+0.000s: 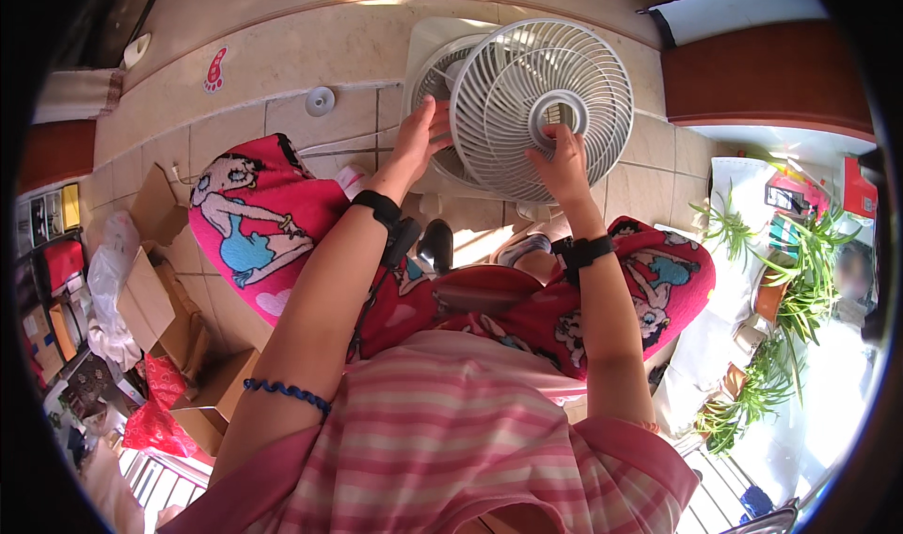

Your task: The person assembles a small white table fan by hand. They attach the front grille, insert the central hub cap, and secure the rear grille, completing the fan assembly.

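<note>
A round white fan grille point(499, 92) with curved spokes stands tilted in front of me, overlapping the box-shaped fan body point(425, 45) behind it. My right hand point(562, 165) is at the grille's open centre ring point(562, 109), its fingers curled at the ring's lower edge. Beside the grille's left rim is my left hand point(419, 144), with fingers stretched and apart. Whether its fingertips touch the rim I cannot tell. Farther left on the tiles lies a small round white piece point(320, 101) with a raised middle.
A white cord point(343, 143) runs left from the fan across the floor. Opened cardboard boxes point(155, 299) and a plastic bag point(114, 270) stand at the left. Potted green plants point(790, 285) line the right side. A red footprint sticker point(215, 69) is on the far floor.
</note>
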Motion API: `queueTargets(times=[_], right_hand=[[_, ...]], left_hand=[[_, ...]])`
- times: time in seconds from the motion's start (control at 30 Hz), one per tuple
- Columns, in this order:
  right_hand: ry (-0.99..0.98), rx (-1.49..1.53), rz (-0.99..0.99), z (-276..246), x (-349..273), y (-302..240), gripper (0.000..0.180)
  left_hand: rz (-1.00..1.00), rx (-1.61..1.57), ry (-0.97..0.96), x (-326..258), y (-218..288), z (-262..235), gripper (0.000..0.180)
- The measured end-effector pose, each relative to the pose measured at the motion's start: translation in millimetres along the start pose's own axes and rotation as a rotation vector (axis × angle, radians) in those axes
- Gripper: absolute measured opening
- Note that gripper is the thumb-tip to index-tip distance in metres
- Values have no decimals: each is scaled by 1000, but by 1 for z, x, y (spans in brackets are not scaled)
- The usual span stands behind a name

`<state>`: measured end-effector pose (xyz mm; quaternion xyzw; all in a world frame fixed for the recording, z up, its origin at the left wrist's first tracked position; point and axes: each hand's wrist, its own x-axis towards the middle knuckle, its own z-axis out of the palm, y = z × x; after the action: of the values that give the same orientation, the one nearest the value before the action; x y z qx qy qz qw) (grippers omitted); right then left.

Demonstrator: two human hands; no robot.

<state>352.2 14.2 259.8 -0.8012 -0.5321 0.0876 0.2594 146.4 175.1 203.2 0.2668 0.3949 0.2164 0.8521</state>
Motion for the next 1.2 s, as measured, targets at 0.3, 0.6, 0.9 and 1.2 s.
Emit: queueTargets(times=[0.3,0.6,0.9,1.2], right_hand=[[192,169,403,-62,-6,50,44],[265,502,666,-72,-12,78,49],[230,521,739,-56,8,88,51],[-32,97,232,41,-2,10,43]], left_hand=[[851,1705,-115,91,-53,58,68],[634,1561,-106,125,13,69,68],[528,1313,-48,-20,224,92,39],[520,1278,-51,-67,224,111,35]])
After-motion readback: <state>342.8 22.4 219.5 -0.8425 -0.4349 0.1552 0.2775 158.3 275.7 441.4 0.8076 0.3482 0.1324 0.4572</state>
